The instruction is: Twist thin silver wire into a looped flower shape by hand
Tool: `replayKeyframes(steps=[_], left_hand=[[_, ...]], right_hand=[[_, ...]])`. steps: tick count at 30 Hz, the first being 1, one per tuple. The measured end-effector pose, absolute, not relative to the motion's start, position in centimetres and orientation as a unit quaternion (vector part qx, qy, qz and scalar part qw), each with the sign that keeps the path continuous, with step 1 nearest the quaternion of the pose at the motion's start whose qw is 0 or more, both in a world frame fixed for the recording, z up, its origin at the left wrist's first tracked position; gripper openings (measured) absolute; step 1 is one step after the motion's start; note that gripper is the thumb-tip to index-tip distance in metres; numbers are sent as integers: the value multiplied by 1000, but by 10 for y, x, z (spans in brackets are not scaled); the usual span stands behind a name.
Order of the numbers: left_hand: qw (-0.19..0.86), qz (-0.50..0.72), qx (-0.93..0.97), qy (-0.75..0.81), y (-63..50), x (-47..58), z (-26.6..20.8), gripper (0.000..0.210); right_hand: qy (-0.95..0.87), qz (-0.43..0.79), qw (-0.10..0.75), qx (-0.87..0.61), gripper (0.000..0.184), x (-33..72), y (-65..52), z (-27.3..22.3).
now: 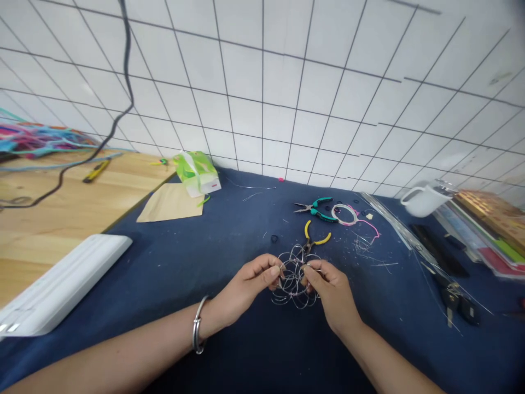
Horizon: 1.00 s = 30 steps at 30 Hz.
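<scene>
A looped silver wire shape (292,284), like an open flower of several rings, is held between my two hands above the dark blue cloth. My left hand (260,276) pinches its left side between thumb and fingers. On the opposite side, my right hand (326,282) grips the wire with thumb and forefinger. Just beyond the wire lie small pliers with yellow handles (318,235), their jaws partly hidden behind the loops. Farther back are teal-handled long-nose pliers (315,209), next to a coil of wire (345,214) with a pink strand.
A white mug (426,198) and stacked books (488,230) stand at right, with keys (451,300) nearer. Wire scraps (365,246) litter the cloth. Leftward are a white power strip-like box (69,284), brown paper (170,202), a green tissue pack (197,169) and a yellow cutter (97,171).
</scene>
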<state>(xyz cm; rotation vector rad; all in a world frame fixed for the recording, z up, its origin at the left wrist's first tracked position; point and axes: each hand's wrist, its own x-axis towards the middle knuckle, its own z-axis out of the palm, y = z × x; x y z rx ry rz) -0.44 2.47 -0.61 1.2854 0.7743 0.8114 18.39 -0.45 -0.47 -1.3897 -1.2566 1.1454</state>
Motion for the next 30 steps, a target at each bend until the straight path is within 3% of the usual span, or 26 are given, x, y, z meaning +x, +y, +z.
replayKeyframes(steps=[10, 22, 30], left_hand=[[712, 376, 511, 302, 11, 1, -14, 16], [698, 435, 462, 331, 11, -3, -5, 13], [666, 439, 489, 353, 12, -6, -6, 14]], right_hand=[[-520, 405, 489, -572, 20, 182, -13, -3], [-362, 632, 523, -443, 14, 169, -10, -11], [-348, 627, 537, -445, 12, 165, -11, -10]])
